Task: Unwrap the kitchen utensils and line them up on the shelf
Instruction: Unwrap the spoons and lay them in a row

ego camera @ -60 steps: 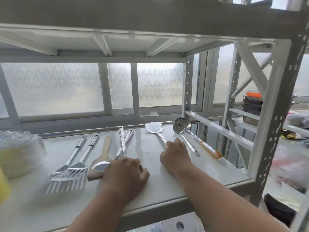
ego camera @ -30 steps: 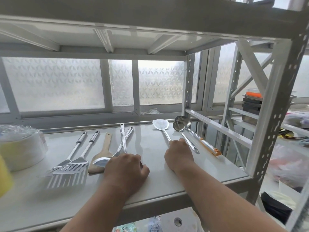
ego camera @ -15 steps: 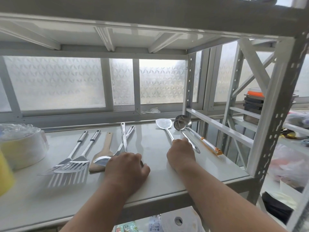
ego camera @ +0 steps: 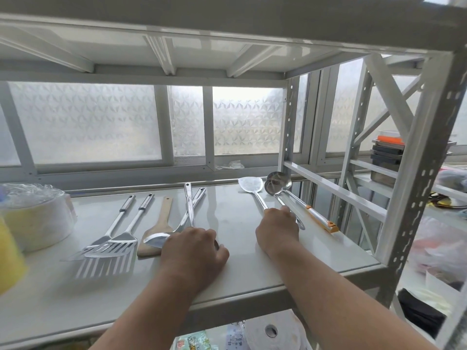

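Several unwrapped utensils lie on the white shelf point(ego camera: 242, 269), handles pointing to the window. From the left: two slotted steel spatulas point(ego camera: 113, 241), a wooden spatula point(ego camera: 158, 231), a steel spoon point(ego camera: 155, 239) and a long steel utensil point(ego camera: 189, 208) crossing it. My left hand point(ego camera: 194, 251) lies curled over the near end of that long utensil, hiding its head. Further right, a flat steel turner point(ego camera: 250, 185) lies close to two ladles point(ego camera: 276, 184), one with an orange-tipped handle point(ego camera: 321, 219). My right hand point(ego camera: 276, 231) grips the turner's handle end, touching the nearer ladle's handle.
A wrapped white and yellow stack point(ego camera: 32, 218) stands at the shelf's left end, with a yellow object point(ego camera: 7, 261) in front of it. The shelf's upright posts point(ego camera: 414, 198) and a cross rail point(ego camera: 336, 188) bound the right side. Dark trays point(ego camera: 386, 155) sit on the neighbouring rack.
The steel turner has slid to the right under my right hand, ending close beside the two ladles. My left hand has stayed on the long utensil.
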{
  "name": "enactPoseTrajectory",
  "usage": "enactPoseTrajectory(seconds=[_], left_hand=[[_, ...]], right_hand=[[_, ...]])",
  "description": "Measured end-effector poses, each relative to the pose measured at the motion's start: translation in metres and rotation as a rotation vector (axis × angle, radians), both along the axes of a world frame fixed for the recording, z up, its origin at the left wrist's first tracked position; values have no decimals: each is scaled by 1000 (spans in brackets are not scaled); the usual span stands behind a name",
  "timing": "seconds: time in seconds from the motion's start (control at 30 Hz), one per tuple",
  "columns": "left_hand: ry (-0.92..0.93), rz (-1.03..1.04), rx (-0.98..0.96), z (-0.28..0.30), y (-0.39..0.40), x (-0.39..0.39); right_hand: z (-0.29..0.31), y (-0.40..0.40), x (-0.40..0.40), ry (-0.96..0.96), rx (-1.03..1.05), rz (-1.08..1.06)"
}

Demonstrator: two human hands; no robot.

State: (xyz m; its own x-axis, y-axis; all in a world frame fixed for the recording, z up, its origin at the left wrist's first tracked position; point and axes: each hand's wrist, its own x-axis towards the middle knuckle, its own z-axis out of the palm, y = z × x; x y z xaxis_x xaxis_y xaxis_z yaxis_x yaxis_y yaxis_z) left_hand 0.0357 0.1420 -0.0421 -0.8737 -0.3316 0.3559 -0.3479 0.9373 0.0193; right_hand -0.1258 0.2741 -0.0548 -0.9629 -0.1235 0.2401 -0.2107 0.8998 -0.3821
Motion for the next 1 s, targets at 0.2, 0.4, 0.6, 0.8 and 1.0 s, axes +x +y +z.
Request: enactPoseTrajectory(seconds=[0.2,0.4,0.6,0.8,1.0], left_hand=[[29,-11,-7,-2,-1,-1],[22,3,-6,-2,0,-1],[-49,19,-178,6,4,-1],[169,-21,-209,13,-19,17],[408,51,-169,23,-54,48]], right_hand=[[1,2,1,-21,-1,11],[4,4,5,16,30,-3],[5,-3,21,280,108,120],[5,-2,36,433,129,307],[3,0,38,427,142,350]])
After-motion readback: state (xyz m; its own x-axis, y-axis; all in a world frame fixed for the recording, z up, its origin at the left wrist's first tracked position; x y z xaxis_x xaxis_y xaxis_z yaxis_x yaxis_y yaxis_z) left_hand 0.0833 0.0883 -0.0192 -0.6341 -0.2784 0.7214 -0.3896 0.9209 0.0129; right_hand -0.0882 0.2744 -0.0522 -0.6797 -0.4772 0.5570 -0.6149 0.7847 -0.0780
